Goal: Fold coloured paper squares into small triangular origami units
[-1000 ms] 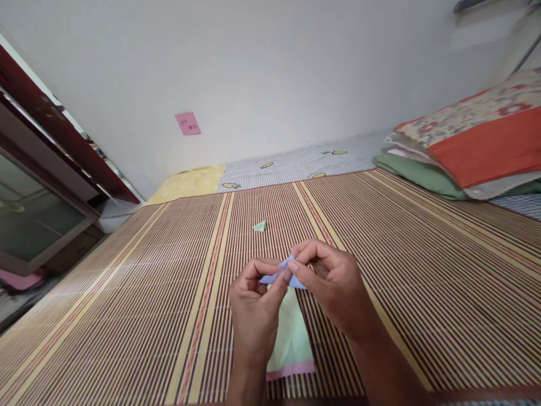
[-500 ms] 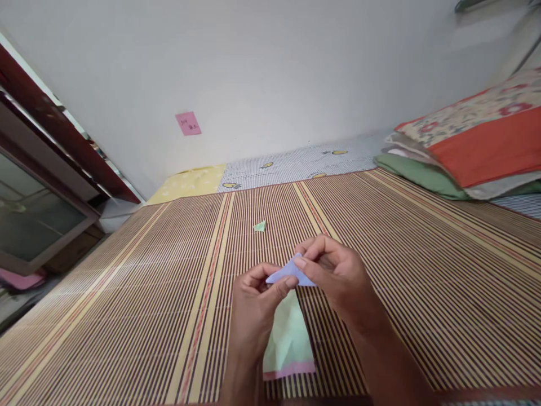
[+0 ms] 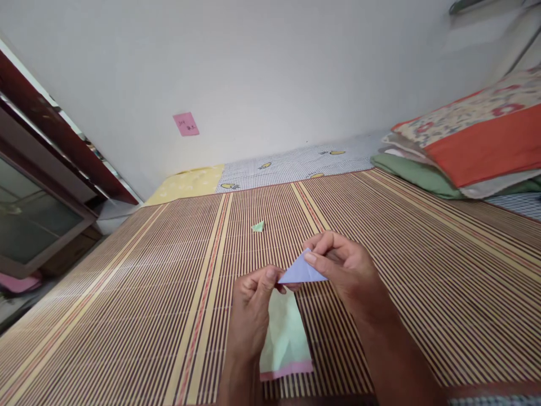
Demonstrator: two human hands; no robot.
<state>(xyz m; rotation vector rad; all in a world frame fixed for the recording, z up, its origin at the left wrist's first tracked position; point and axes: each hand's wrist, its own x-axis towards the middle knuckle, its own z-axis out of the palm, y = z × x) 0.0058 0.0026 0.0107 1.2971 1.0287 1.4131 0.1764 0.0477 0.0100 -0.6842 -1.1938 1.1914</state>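
A purple sheet of paper folded into a triangle (image 3: 302,269) is held up above the mat between both hands. My right hand (image 3: 338,262) pinches its top corner, thumb in front and fingers behind. At its left point, my left hand (image 3: 256,296) has its thumb and fingertips closed together, with some fingers under the lower edge. Below the hands lies a pale green paper (image 3: 287,332) with a pink strip along its near edge, partly covered by my left hand. Farther off, a small folded green paper piece (image 3: 258,226) rests on the mat.
A striped bamboo mat (image 3: 177,270) spreads beneath everything. Folded bedding with an orange band (image 3: 486,144) is stacked at the right. A pink note (image 3: 186,124) sticks to the white wall. At the left is a glass-fronted cabinet (image 3: 38,214).
The purple triangle has shifted slightly right, showing more of its face. My left thumb has slid off its front to the left point. My right hand keeps its pinch.
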